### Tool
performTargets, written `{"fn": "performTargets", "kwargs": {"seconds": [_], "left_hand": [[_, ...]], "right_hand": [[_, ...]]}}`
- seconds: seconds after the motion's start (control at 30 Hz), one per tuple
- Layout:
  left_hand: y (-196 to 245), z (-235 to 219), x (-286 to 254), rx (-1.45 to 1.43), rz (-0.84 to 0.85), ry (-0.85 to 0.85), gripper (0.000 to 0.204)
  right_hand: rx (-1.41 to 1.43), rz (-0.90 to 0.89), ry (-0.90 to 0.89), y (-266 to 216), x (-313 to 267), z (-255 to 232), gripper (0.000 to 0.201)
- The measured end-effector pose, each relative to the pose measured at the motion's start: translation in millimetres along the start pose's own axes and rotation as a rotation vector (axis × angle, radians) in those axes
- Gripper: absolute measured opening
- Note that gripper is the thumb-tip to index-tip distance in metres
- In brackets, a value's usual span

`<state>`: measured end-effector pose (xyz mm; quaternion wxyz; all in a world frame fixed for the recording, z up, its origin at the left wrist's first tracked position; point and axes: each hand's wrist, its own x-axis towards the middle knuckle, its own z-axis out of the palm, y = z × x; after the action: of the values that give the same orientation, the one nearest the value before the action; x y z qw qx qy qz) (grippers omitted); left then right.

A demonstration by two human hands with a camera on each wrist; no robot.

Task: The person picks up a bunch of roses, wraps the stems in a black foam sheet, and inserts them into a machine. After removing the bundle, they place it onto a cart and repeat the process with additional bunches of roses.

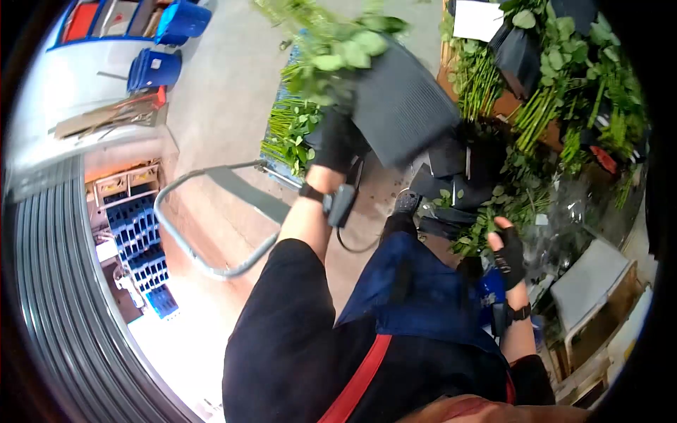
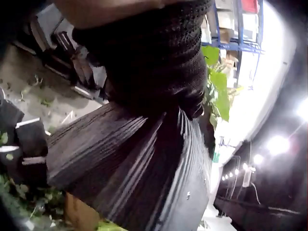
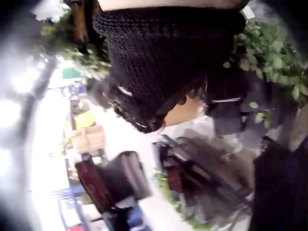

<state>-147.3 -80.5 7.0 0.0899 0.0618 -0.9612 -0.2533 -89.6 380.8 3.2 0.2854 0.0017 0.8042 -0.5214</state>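
My left hand (image 1: 335, 144), in a black knit glove, grips a leafy green bunch at the narrow end of its dark corrugated wrap (image 1: 405, 102). In the left wrist view the wrap (image 2: 134, 168) fans out in ridges below the glove, and the fingers are mostly hidden. Leaves (image 1: 345, 56) of the bunch stick out past the hand, blurred. My right hand (image 1: 509, 257), in a black fingerless glove, is held near my right side with fingers loosely extended and nothing in it. Leafy greenery (image 1: 479, 225) lies just beyond it.
Cut green stems (image 1: 289, 127) lie on a blue support beyond my left hand. A metal-tube frame (image 1: 176, 247) stands at left. More wrapped bunches (image 1: 522, 60) and leafy stems (image 1: 543, 120) fill the far right. Dark wrapped pieces (image 1: 455, 183) lie near my foot.
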Motion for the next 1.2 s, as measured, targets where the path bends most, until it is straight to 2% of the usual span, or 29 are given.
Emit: {"fn": "performTargets", "kwargs": {"seconds": [0.03,0.07,0.17,0.2,0.23,0.27,0.3,0.33,0.37,0.4,0.43,0.47,0.53,0.57,0.6,0.63,0.67,0.7,0.73,0.77,0.83,0.87,0.9,0.93,1.0,1.03,1.13,1.2], "left_hand": [[-48.3,13.1,14.7,-0.112,-0.054,-0.003,0.045],[-96.2,26.1,29.2,-0.222,-0.109,0.0,0.051],[-192.6,58.2,78.8,0.213,-0.152,-0.18,0.021],[-243.3,80.5,91.8,0.537,0.599,-0.026,0.023],[-262.7,105.3,103.5,0.323,0.377,-0.021,0.02],[-282.7,130.7,115.4,0.093,0.168,0.027,0.018],[-303.3,158.3,132.7,0.14,0.071,-0.05,0.021],[-321.1,181.8,144.1,0.385,0.024,-0.276,0.026],[-338.3,205.5,153.3,0.65,0.025,-0.526,0.031],[-348.4,221.6,159.2,0.806,0.076,-0.717,0.037],[-355.2,229.2,163.2,0.862,0.137,-0.809,0.044],[-356.5,216.2,161.4,0.792,0.182,-0.749,0.039],[-345.1,186.8,157.9,0.658,0.28,-0.635,0.03],[-369.9,184.8,148.0,0.649,0.138,-0.449,0.033],[-302.6,199.3,132.0,0.418,-0.26,-0.018,0.039],[-233.0,213.3,115.8,0.023,-0.462,0.546,0.047],[-193.6,216.7,101.6,0.498,-0.115,0.407,0.041],[-158.5,229.4,90.6,-0.006,-0.232,0.089,0.037],[-120.2,256.6,73.4,-0.074,-0.019,-0.076,0.034],[-79.4,287.5,52.5,-0.136,0.193,-0.239,0.032],[-0.9,361.5,27.2,-0.379,0.141,-0.638,0.032],[19.3,401.9,24.4,-0.455,0.169,-0.736,0.035],[29.6,454.6,29.9,-0.392,0.423,-0.661,0.035],[37.2,498.5,37.5,-0.296,0.607,-0.647,0.037],[36.7,557.7,26.6,-0.224,0.473,-0.722,0.034],[36.3,572.1,25.4,-0.154,0.418,-0.736,0.035],[44.8,573.6,0.4,0.029,0.347,-0.75,0.036],[55.6,558.2,-13.6,0.038,0.335,-0.761,0.037]], "right_hand": [[-0.104,0.045,-0.096,18.7,8.4,29.7,0.044],[-0.291,-0.002,-0.131,49.5,15.4,51.3,0.044],[-0.392,0.176,-0.223,143.4,21.1,101.7,0.044],[-0.45,-0.124,-0.233,212.2,18.0,113.2,0.032],[-0.507,0.006,-0.254,246.3,15.4,121.5,0.028],[-0.609,0.046,-0.243,268.4,14.5,126.1,0.024],[-0.71,0.087,-0.236,289.4,14.0,130.7,0.022],[-0.862,0.03,-0.211,306.5,14.6,131.9,0.021],[-0.121,0.551,0.009,349.7,13.0,144.7,0.021],[-0.063,0.679,-0.014,374.3,20.5,146.5,0.021],[-0.011,0.808,-0.034,398.1,27.8,148.4,0.022],[-0.655,0.57,-0.35,392.2,49.9,139.8,0.026],[-0.006,0.463,-0.21,383.6,91.3,119.9,0.029],[-0.162,0.25,-0.085,412.4,97.1,116.1,0.031],[-0.125,0.319,0.008,446.7,101.6,118.5,0.029],[-0.083,0.383,0.105,480.6,105.8,120.7,0.031],[0.131,0.547,0.136,479.8,113.7,122.3,0.031],[0.339,0.71,0.202,472.1,123.1,123.2,0.034],[0.495,0.707,0.227,423.2,141.6,116.7,0.037],[0.434,0.738,0.253,395.1,160.6,111.4,0.037],[0.257,0.673,0.259,416.4,177.2,113.7,0.042],[0.166,0.644,0.266,426.5,185.5,114.7,0.045],[0.078,0.622,0.261,436.4,193.9,116.2,0.045],[0.045,0.601,0.268,445.3,191.9,115.0,0.046],[0.008,0.533,0.273,461.4,187.4,110.5,0.047],[0.014,0.49,0.271,469.2,184.0,108.3,0.047],[0.149,0.404,0.254,479.0,173.1,96.2,0.049],[0.271,0.413,0.258,478.4,146.5,81.6,0.05]]}}
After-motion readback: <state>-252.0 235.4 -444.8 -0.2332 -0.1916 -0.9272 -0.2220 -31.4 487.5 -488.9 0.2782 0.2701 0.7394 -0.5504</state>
